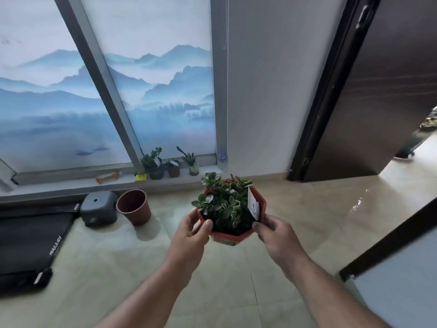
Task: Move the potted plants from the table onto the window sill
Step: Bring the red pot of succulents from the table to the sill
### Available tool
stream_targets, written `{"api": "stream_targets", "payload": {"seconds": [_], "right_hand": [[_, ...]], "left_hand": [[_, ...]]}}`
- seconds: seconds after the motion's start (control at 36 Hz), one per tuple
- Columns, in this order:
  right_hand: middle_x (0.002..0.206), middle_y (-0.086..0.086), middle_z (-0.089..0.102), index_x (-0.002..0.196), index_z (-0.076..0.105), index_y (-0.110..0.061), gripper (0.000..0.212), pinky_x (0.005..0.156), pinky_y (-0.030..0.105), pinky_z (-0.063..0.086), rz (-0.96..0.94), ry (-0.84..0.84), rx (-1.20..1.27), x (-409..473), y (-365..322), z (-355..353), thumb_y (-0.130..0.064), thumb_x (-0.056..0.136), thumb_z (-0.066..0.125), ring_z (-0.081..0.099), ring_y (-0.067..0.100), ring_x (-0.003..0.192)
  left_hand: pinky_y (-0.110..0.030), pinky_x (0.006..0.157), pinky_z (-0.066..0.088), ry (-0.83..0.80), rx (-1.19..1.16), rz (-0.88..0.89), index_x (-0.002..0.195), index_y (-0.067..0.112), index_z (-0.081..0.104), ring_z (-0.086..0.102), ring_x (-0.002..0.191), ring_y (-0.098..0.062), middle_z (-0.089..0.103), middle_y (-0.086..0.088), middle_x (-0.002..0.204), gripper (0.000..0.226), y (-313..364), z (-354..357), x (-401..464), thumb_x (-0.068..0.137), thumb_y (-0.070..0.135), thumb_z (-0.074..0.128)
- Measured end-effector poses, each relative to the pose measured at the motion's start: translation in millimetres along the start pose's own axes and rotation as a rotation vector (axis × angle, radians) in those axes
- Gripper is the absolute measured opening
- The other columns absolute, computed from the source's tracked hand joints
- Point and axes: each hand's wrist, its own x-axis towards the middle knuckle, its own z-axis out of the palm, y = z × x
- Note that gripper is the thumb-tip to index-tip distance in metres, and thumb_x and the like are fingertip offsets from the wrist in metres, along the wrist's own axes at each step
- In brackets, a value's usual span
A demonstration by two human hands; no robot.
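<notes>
I hold a red octagonal pot (pixel 233 236) of green succulents with a white label, in the air over the floor. My left hand (pixel 190 235) grips its left rim, my right hand (pixel 275 233) its right rim. Ahead lies the low window sill (pixel 71 183). Three small potted plants stand on it: a dark pot (pixel 155 172), a brown pot (pixel 173 171) and a pale pot (pixel 194 170). The table is out of view.
An empty brown pot (pixel 134 207) and a grey box (pixel 99 208) stand on the tiled floor below the sill. A black treadmill (pixel 28 245) lies at left. On the sill are an orange object (pixel 107 177) and a yellow item (pixel 141 177). A dark door (pixel 369 91) is at right.
</notes>
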Motion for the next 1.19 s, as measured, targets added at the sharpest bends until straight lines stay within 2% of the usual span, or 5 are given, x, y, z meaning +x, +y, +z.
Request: {"api": "stream_targets", "payload": {"seconds": [0.14, 0.42, 0.69, 1.03, 1.19], "right_hand": [[0.043, -0.022, 0.051, 0.080, 0.066, -0.018, 0.022, 0.045, 0.010, 0.033, -0.008, -0.027, -0.007, 59, -19, -4, -0.008, 0.098, 0.059, 0.045, -0.005, 0.041], [0.049, -0.025, 0.058, 0.118, 0.072, -0.011, 0.023, 0.051, 0.007, 0.040, -0.014, -0.106, -0.009, 171, -57, 26, -0.007, 0.100, 0.058, 0.053, -0.010, 0.048], [0.063, -0.020, 0.068, 0.115, 0.074, -0.011, 0.021, 0.062, 0.011, 0.043, 0.033, -0.093, -0.052, 295, -70, 101, -0.008, 0.100, 0.060, 0.056, -0.008, 0.055], [0.070, -0.016, 0.070, 0.114, 0.073, -0.010, 0.021, 0.063, 0.014, 0.044, 0.101, -0.086, -0.029, 423, -89, 161, -0.005, 0.099, 0.060, 0.057, -0.005, 0.058], [0.063, -0.018, 0.067, 0.114, 0.072, -0.008, 0.020, 0.060, 0.014, 0.043, 0.091, -0.097, -0.035, 497, -89, 170, -0.005, 0.099, 0.060, 0.057, -0.007, 0.054]], "left_hand": [[-0.039, 0.109, 0.046, 0.035, -0.016, 0.023, 0.123, 0.036, 0.059, 0.059, 0.127, -0.015, 0.070, 0.012, 0.125, 0.035, 18, 12, 47, 0.099, 0.011, 0.061], [-0.046, 0.116, 0.040, 0.076, -0.019, 0.009, 0.144, 0.027, 0.049, 0.057, 0.131, -0.016, 0.065, 0.005, 0.137, 0.050, 41, -8, 154, 0.098, 0.016, 0.064], [-0.040, 0.112, 0.044, 0.074, -0.071, -0.038, 0.136, 0.026, 0.053, 0.059, 0.128, -0.015, 0.065, 0.005, 0.134, 0.045, 45, -62, 287, 0.096, 0.011, 0.066], [-0.017, 0.087, 0.047, 0.007, -0.072, -0.088, 0.123, 0.035, 0.059, 0.060, 0.123, -0.007, 0.066, 0.014, 0.128, 0.039, 74, -110, 421, 0.094, 0.011, 0.068], [-0.023, 0.095, 0.045, 0.006, -0.046, -0.132, 0.133, 0.025, 0.057, 0.058, 0.128, -0.012, 0.066, 0.009, 0.130, 0.043, 78, -111, 493, 0.094, 0.012, 0.069]]}}
